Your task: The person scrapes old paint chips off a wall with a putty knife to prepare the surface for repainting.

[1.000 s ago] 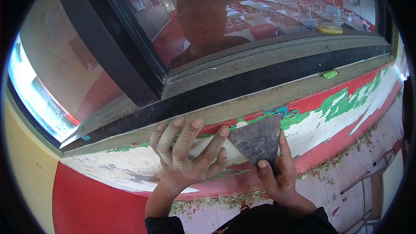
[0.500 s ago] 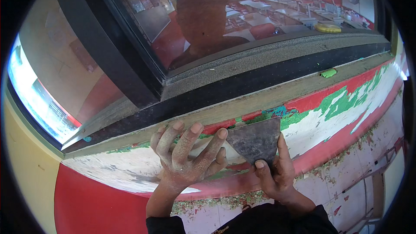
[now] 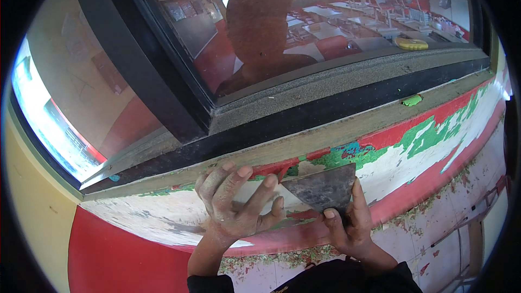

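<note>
My right hand (image 3: 354,230) grips a paint scraper (image 3: 321,189) by its dark handle, thumb on top and fingers behind. The wide, dirty metal blade tapers toward the hand, its broad edge facing the peeling wall (image 3: 380,176) below the window ledge. Left of the blade, my left hand (image 3: 230,209) has its dusty fingers spread, holding nothing, close to the wall. A loose flap of red paint (image 3: 283,170) stands out between the left fingertips and the blade's left corner. Red, green and blue paint remnants surround bare white patches.
Above the ledge (image 3: 255,154) runs a black window frame (image 3: 304,106) with glass reflecting a room of desks. A green paint flake (image 3: 412,100) lies on the ledge. Paint chips (image 3: 282,256) litter the tiled floor along the wall. Chair-like furniture (image 3: 472,233) stands at the right.
The scraper has dropped slightly away from the paint line under the ledge, and a red flap now shows at its left corner. My left hand stays spread; the view has shifted a little.
</note>
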Demonstrator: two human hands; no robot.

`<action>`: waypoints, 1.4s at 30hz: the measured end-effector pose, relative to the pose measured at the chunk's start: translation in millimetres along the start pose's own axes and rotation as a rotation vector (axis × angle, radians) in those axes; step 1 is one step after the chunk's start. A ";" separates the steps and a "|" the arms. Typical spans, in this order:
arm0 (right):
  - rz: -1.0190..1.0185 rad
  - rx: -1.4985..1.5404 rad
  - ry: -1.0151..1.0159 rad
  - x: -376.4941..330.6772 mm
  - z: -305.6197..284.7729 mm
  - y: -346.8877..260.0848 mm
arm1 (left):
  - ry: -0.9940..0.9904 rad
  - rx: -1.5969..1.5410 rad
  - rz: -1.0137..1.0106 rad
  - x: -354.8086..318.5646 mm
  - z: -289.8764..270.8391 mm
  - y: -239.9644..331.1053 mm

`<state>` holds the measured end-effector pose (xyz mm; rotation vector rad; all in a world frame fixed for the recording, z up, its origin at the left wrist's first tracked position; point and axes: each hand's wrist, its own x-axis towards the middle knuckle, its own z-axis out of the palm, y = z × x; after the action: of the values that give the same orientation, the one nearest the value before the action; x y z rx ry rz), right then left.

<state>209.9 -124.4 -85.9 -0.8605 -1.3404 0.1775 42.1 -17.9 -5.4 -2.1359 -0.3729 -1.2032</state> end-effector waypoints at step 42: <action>0.312 0.213 0.027 3.8 5.9 -11.3 | 0.137 -0.071 -0.088 27.0 10.7 22.1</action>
<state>201.7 -127.4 -76.0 -0.8829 -1.1331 0.5403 75.3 -29.2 4.5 -2.1006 -0.3711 -1.4238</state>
